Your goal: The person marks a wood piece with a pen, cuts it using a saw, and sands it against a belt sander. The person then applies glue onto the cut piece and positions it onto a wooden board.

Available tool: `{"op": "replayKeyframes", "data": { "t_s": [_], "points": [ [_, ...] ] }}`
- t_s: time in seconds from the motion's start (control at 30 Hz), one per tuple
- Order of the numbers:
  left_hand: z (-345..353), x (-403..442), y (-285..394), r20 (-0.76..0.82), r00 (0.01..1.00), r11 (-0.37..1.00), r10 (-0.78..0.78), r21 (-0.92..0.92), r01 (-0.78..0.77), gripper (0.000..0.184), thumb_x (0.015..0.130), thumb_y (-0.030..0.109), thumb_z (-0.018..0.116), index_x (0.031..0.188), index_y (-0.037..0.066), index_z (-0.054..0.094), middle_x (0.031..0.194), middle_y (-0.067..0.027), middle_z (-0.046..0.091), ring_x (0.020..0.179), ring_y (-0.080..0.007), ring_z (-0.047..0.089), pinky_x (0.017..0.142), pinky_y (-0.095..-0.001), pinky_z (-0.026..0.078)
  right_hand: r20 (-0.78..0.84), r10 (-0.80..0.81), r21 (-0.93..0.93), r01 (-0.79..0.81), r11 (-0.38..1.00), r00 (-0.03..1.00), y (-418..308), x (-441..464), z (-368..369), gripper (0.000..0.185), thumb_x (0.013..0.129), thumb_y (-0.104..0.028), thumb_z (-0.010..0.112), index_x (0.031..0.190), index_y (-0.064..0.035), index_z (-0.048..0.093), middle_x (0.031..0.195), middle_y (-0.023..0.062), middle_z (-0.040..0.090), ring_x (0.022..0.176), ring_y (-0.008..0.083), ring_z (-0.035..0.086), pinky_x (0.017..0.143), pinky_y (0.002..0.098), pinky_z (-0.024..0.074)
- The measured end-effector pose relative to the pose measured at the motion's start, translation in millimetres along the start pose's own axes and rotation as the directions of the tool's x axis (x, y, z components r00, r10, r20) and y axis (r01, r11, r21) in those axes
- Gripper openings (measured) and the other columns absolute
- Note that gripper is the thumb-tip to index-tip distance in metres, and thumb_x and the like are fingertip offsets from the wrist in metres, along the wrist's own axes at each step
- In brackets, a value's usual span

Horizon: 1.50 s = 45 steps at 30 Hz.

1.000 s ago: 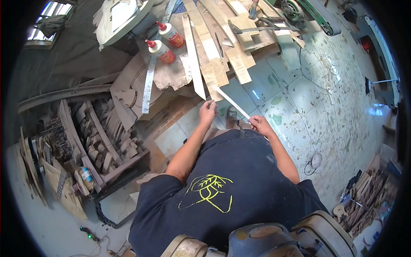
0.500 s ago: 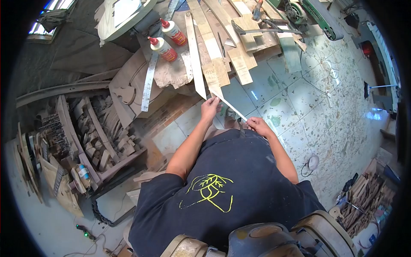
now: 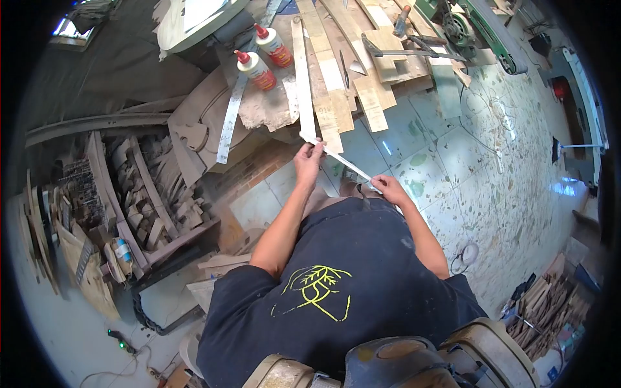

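Note:
A thin pale wooden strip (image 3: pixel 346 162) slants between my two hands in front of the workbench edge. My left hand (image 3: pixel 308 163) pinches it near its far end, which overlaps the near end of a long narrow board (image 3: pixel 303 84) in this view; whether the two touch I cannot tell. Closer to my body, the fingers of my right hand (image 3: pixel 391 190) are closed on the strip's other end. Several light boards (image 3: pixel 336 107) lie side by side on the bench, their ends jutting over its edge.
Two glue bottles (image 3: pixel 260 71) with red caps stand on the bench beside a metal ruler (image 3: pixel 231 119). A clamp (image 3: pixel 414 53) lies across boards at the right, near a green machine (image 3: pixel 479 29). Wood offcuts fill a rack (image 3: pixel 155 220) at left; more scraps (image 3: pixel 550 310) lie at lower right.
The strip's far end has swung left, from the wider boards to the narrow board's end, and shows a narrower face. My left hand moved slightly left with it. The view has shifted a little.

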<state>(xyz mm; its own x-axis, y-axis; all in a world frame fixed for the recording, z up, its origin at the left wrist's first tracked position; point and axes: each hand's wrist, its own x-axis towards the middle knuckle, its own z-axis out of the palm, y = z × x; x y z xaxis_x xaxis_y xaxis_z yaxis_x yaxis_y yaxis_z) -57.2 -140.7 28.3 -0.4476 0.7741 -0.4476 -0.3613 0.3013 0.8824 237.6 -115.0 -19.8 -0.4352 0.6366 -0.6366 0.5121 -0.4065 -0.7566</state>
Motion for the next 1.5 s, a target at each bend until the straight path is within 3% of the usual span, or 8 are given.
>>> {"op": "replayKeyframes", "data": {
  "t_s": [0.13, 0.43, 0.57, 0.77, 0.9, 1.13, 1.27, 1.5],
  "points": [
    [-31.2, 1.1, 27.7, -0.118, 0.982, 0.982, 0.146, -0.1, -0.158, 0.038, 0.102, 0.02, 0.063, 0.131, -0.003, 0.059, 0.113, -0.0109, 0.071, 0.097, -0.0158, 0.067, 0.085, -0.0331, 0.058, -0.106, -0.057, -0.117, 0.045, 0.992, 0.993, 4.2, 14.6, -2.5, 0.041, 0.095, -0.039, 0.067, 0.112, -0.0011, 0.07, 0.098, 0.0098, 0.072, 0.09, 0.0194, 0.066, 0.081, 0.0325, 0.051],
    [-56.8, -13.5, 36.6, -0.148, 0.933, 0.933, 0.329, 0.205, -0.296, 0.033, 0.097, 0.014, 0.069, 0.128, 0.003, 0.066, 0.115, -0.0069, 0.07, 0.102, -0.0126, 0.065, 0.089, -0.0271, 0.052, -0.037, -0.151, -0.182, 0.142, 0.973, 0.988, -34.6, 117.4, 36.7, 0.063, 0.097, -0.044, 0.062, 0.139, 0.0008, 0.051, 0.128, 0.0161, 0.064, 0.114, 0.0245, 0.06, 0.094, 0.037, 0.0484],
    [-46.8, -17.9, 25.6, -0.162, 0.916, 0.905, 0.368, 0.29, -0.313, 0.033, 0.093, 0.011, 0.072, 0.124, 0.001, 0.068, 0.109, -0.0046, 0.068, 0.097, -0.0129, 0.066, 0.086, -0.0274, 0.053, 0.051, 0.043, 0.149, -0.051, 0.988, 0.998, -90.4, 134.5, 57.3, 0.067, 0.093, -0.042, 0.069, 0.134, 0.0087, 0.051, 0.122, 0.0198, 0.066, 0.1, 0.026, 0.065, 0.086, 0.0348, 0.0508],
    [-40.7, -16.2, 36.0, -0.163, 0.925, 0.895, 0.344, 0.354, -0.271, 0.035, 0.093, 0.01, 0.073, 0.127, 0.002, 0.067, 0.11, -0.0036, 0.067, 0.099, -0.013, 0.066, 0.088, -0.0275, 0.052, 0.157, -0.039, 0.262, -0.004, 0.965, 0.987, -83.4, 160.2, 70.1, 0.043, 0.101, -0.034, 0.063, 0.121, 0.0034, 0.059, 0.11, 0.0073, 0.069, 0.095, 0.0178, 0.066, 0.084, 0.0322, 0.0544],
    [-26.5, -6.2, 54.8, -0.145, 0.906, 0.858, 0.398, 0.407, -0.312, 0.047, 0.089, 0.018, 0.077, 0.13, 0.0, 0.065, 0.093, -0.0064, 0.068, 0.083, -0.0137, 0.066, 0.076, -0.0287, 0.053, 0.218, -0.129, 0.63, -0.039, 0.775, 0.967, -148.7, 91.3, 54.8, 0.038, 0.102, -0.035, 0.061, 0.118, -0.0004, 0.061, 0.108, 0.0062, 0.07, 0.095, 0.0155, 0.067, 0.083, 0.0315, 0.0558],
    [2.5, 25.6, 148.8, 0.135, 0.81, 0.618, 0.57, 0.579, -0.531, 0.051, 0.095, 0.024, 0.067, 0.139, 0.0, 0.057, 0.093, -0.0131, 0.062, 0.082, -0.0205, 0.061, 0.076, -0.0334, 0.05, 0.176, -0.158, 0.6, 0.021, 0.8, 0.972, -176.5, 68.5, 31.6, 0.036, 0.103, -0.037, 0.059, 0.116, -0.0039, 0.064, 0.107, 0.0032, 0.07, 0.094, 0.0125, 0.067, 0.082, 0.0306, 0.0557],
    [9.4, 51.4, 202.4, 0.201, 0.556, 0.352, 0.807, 0.592, -0.725, 0.048, 0.099, 0.023, 0.063, 0.141, 0.002, 0.055, 0.091, -0.0149, 0.058, 0.08, -0.0258, 0.059, 0.076, -0.0368, 0.049, 0.184, -0.153, 0.602, 0.012, 0.798, 0.971, -181.3, 68.1, 35.6, 0.034, 0.102, -0.037, 0.061, 0.114, -0.0051, 0.065, 0.108, 0.0028, 0.07, 0.095, 0.0123, 0.067, 0.083, 0.0312, 0.056],
    [6.4, 23.9, 262.4, 0.427, 0.646, 0.256, 0.633, 0.672, -0.695, 0.042, 0.099, 0.022, 0.062, 0.138, 0.007, 0.06, 0.083, -0.015, 0.058, 0.075, -0.0274, 0.058, 0.072, -0.0412, 0.048, 0.225, -0.213, 0.669, 0.008, 0.744, 0.951, -197.8, 57.3, 45.1, 0.033, 0.1, -0.023, 0.063, 0.122, 0.0, 0.064, 0.113, 0.0074, 0.07, 0.101, 0.0159, 0.068, 0.09, 0.0335, 0.0563]
  ]
}}
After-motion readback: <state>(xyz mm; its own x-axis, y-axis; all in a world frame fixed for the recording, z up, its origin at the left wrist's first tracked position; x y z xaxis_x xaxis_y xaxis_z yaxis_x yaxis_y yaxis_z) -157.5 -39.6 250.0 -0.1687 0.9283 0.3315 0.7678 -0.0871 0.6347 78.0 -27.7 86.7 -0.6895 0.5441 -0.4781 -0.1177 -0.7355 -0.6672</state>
